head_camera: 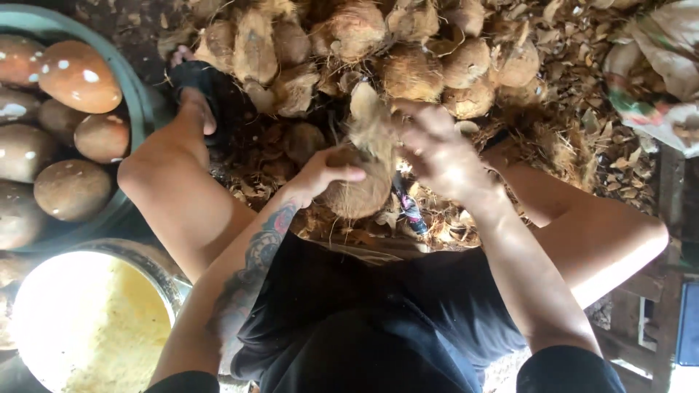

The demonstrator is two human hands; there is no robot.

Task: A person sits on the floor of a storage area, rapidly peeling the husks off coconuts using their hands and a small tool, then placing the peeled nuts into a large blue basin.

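Observation:
A brown, fibrous coconut (360, 193) sits between my knees, low over the ground. My left hand (320, 171) grips its left side, thumb across the top. My right hand (437, 149) is blurred and closed on a strip of husk (370, 120) that stands up off the top of the coconut. A dark tool with a coloured handle (408, 207) pokes out just right of the coconut, partly hidden behind it.
A heap of unhusked coconuts (408, 51) lies ahead. A green tub (142, 102) of smooth husked coconuts (79, 76) stands at left, a round metal basin (164, 273) below it. Husk scraps (582, 80) litter the ground, and a sack (655, 65) lies far right.

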